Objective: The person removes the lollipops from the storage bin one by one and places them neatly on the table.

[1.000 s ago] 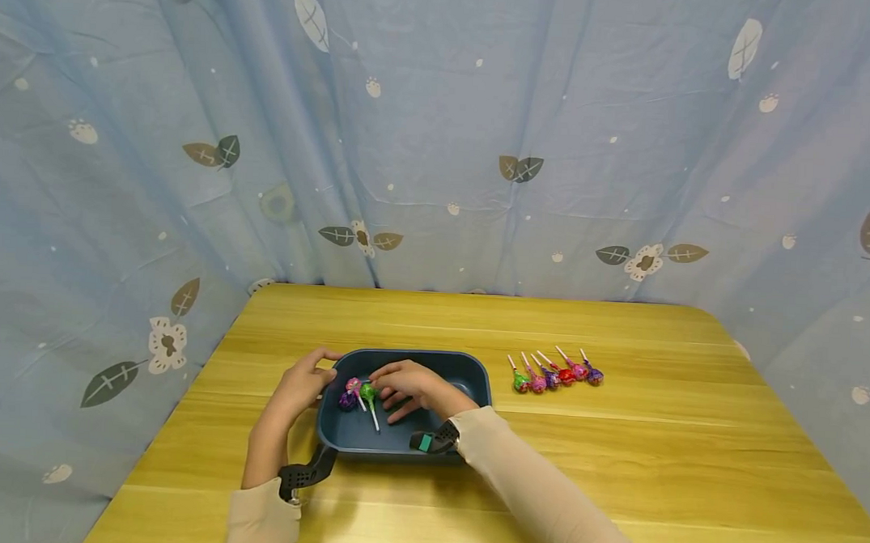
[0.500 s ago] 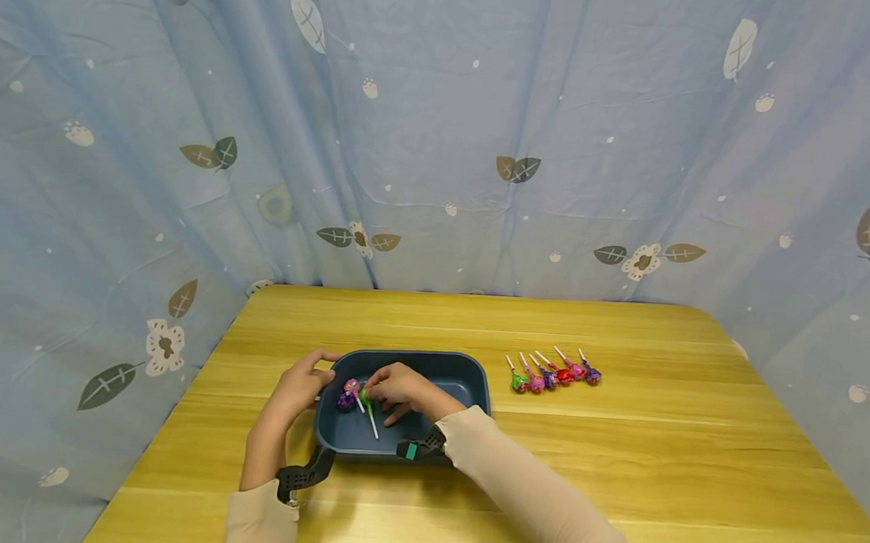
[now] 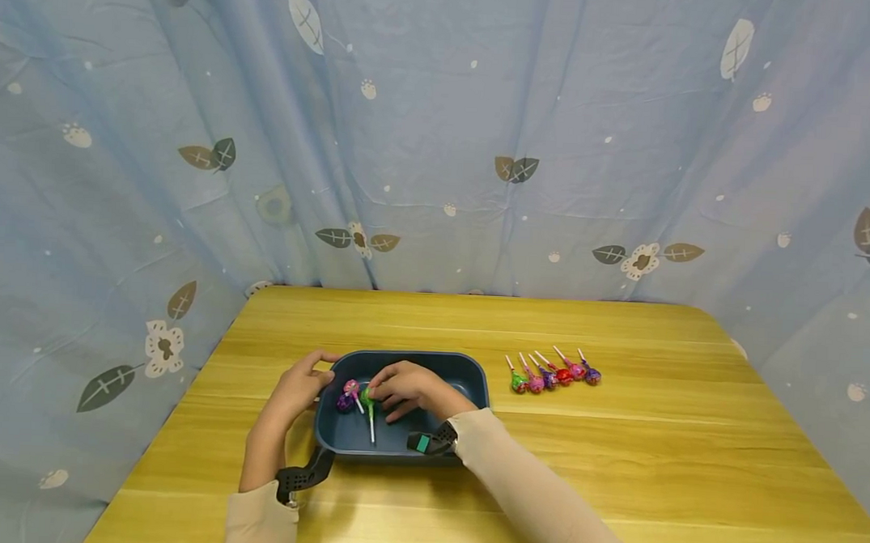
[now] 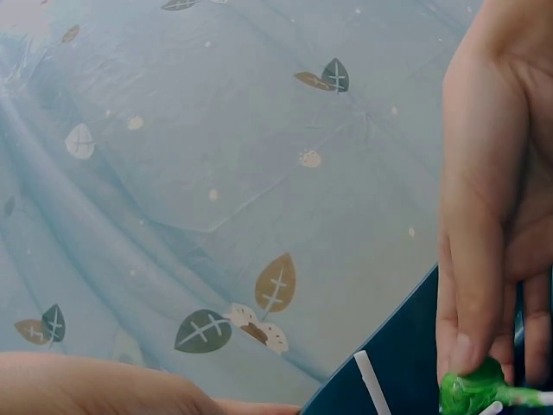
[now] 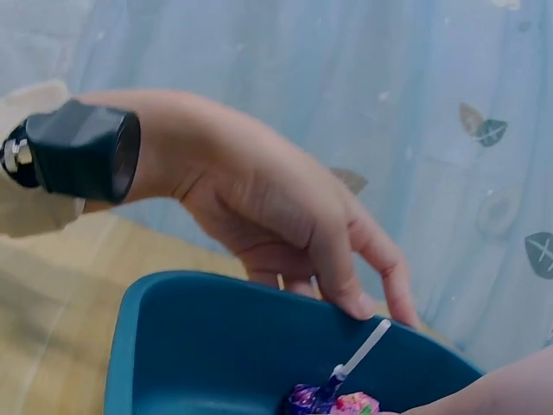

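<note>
In the head view a dark blue rectangular box point(image 3: 347, 438) sits on the table. My right hand point(image 3: 413, 384) reaches into it, and its thumb and fingertips pinch the head of a green lollipop point(image 4: 467, 393). This lollipop's white stick points toward me. Just left of it, a pink lollipop point(image 3: 352, 387) and a purple lollipop point(image 5: 304, 399) lie inside by the left wall. My left hand point(image 3: 301, 385) rests against the box's left side from outside, with thumb and extended index finger at the rim in the right wrist view. Its other fingers are partly hidden behind the wall.
Right of the box, several wrapped lollipops point(image 3: 563, 376) lie in a row on the wooden table point(image 3: 617, 441), sticks pointing away. A patterned blue curtain point(image 3: 441, 142) hangs behind the table and along its sides. Each wrist wears a black camera mount point(image 3: 300, 478).
My right hand has closed its fingertips on the green lollipop's head, and its stick has swung slightly to point straighter toward me. My left hand stays at the box.
</note>
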Demonstrator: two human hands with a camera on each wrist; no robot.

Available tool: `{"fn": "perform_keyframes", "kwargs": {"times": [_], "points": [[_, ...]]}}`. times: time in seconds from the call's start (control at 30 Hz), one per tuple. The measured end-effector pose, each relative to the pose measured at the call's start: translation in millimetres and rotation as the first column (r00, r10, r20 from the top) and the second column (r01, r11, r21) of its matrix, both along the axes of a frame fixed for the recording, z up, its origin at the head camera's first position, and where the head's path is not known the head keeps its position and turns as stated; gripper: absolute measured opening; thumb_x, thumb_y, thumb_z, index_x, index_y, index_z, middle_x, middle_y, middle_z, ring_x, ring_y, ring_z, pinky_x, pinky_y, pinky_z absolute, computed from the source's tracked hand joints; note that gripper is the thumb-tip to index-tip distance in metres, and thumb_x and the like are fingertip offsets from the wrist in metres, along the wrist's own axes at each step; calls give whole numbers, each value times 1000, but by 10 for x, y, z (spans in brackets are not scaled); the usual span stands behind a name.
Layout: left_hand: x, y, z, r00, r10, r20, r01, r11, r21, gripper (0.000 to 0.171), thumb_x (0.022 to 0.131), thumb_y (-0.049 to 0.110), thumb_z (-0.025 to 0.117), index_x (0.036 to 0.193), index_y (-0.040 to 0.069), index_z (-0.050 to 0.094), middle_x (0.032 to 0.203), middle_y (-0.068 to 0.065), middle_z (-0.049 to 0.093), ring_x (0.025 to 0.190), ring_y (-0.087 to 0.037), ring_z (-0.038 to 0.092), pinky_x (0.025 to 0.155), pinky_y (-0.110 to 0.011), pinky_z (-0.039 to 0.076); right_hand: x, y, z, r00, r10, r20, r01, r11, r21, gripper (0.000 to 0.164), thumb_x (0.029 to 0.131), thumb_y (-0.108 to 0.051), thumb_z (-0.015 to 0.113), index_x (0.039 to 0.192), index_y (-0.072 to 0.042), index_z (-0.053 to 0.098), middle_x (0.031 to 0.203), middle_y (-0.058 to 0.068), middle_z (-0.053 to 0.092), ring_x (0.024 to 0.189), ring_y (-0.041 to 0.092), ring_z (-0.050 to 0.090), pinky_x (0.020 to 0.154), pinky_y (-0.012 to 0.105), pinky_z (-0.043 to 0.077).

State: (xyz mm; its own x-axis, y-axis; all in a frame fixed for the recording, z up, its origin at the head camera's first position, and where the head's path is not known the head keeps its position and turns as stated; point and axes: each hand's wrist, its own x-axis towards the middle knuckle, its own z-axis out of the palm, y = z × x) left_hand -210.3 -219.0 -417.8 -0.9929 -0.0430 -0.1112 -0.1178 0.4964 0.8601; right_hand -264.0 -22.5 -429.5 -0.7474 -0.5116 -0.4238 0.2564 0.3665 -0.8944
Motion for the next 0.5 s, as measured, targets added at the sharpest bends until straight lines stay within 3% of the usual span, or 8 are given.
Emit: {"fn": "perform_keyframes", "kwargs": {"times": [0.5], "points": [[6, -18, -18, 1000, 4, -5, -4, 1000, -18, 30, 99, 3, 47, 129, 2, 54, 107, -24, 66, 92, -33, 65, 73, -47, 57, 20, 297, 39, 999, -32, -9, 31, 992, -119, 22, 91, -6, 65, 111, 3, 64, 97, 13, 64, 84, 25, 65, 73, 39, 58]]}}
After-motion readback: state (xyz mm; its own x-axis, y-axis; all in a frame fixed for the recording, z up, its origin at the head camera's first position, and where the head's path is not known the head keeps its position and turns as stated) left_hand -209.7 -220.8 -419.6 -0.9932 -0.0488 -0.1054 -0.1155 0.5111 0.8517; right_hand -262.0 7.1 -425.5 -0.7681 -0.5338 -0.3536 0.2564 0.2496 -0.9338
